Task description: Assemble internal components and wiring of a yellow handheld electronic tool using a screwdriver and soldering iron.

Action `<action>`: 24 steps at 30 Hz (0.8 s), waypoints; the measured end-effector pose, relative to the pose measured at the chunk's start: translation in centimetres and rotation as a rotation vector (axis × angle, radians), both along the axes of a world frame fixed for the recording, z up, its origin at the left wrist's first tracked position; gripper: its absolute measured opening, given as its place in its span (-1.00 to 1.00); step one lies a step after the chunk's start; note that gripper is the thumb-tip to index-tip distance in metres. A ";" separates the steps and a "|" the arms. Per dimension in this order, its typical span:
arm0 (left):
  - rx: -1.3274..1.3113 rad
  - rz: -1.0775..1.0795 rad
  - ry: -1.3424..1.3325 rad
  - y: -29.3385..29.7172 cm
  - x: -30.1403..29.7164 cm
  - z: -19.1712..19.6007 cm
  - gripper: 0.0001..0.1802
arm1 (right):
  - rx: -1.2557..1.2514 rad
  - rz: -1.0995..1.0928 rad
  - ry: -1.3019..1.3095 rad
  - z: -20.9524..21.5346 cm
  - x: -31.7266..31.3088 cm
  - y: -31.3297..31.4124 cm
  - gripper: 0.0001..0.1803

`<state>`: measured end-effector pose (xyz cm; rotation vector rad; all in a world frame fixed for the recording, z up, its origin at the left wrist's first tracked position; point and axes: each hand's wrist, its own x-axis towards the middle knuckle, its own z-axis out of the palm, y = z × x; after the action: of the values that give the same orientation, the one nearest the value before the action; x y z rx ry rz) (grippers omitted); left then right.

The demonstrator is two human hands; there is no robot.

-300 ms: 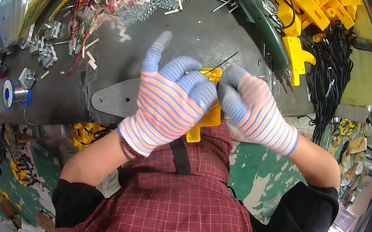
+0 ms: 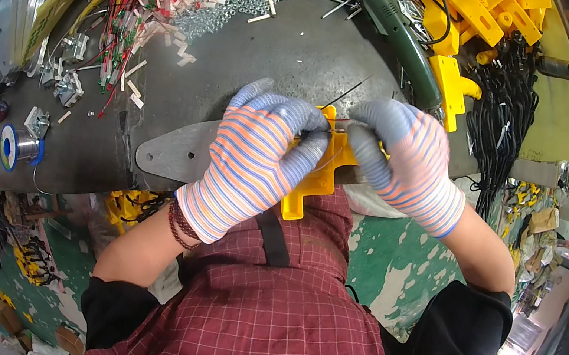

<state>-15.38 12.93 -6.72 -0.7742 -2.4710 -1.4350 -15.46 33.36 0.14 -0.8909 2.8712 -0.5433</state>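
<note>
A yellow plastic housing (image 2: pixel 312 186) lies between my gloved hands at the table's near edge. At its upper left side is my left hand (image 2: pixel 251 149), with thumb and fingertips pinched together; what they grip is too small to make out. My right hand (image 2: pixel 411 165) has its thumb and forefinger closed at the housing's upper right, on a thin reddish wire (image 2: pixel 342 120) that spans the small gap between the hands. A dark lead (image 2: pixel 350 91) sticks up from the housing's top. The fingers hide part of the housing.
Beneath my left hand a flat grey plate (image 2: pixel 166 156) juts out. A solder reel (image 2: pixel 20 147) stands at left. Red-wired parts (image 2: pixel 123 38) and nuts lie at the back left. A green power tool (image 2: pixel 405 43), yellow housings (image 2: pixel 453 89) and black cables (image 2: pixel 497 123) lie right.
My left forefinger, raised before, has come down and curled. My right hand has moved slightly right, opening a gap between the hands where the reddish wire shows.
</note>
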 end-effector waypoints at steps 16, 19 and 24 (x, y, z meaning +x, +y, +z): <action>-0.139 0.057 0.176 0.2 -0.1 0.3 -0.84 | -0.288 -0.055 -0.272 -0.5 0.2 0.0 -0.80; 0.023 0.026 -0.075 0.0 0.0 0.2 -0.83 | -0.034 0.002 0.181 -0.8 0.3 -0.4 -0.73; 0.024 0.004 -0.036 -0.1 0.0 0.3 -0.84 | 0.084 0.093 0.400 -1.4 0.0 -1.1 -0.86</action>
<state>-15.33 12.88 -6.39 -0.7452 -2.4752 -1.4874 -15.50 32.27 -1.27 -1.2361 3.1463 -0.2552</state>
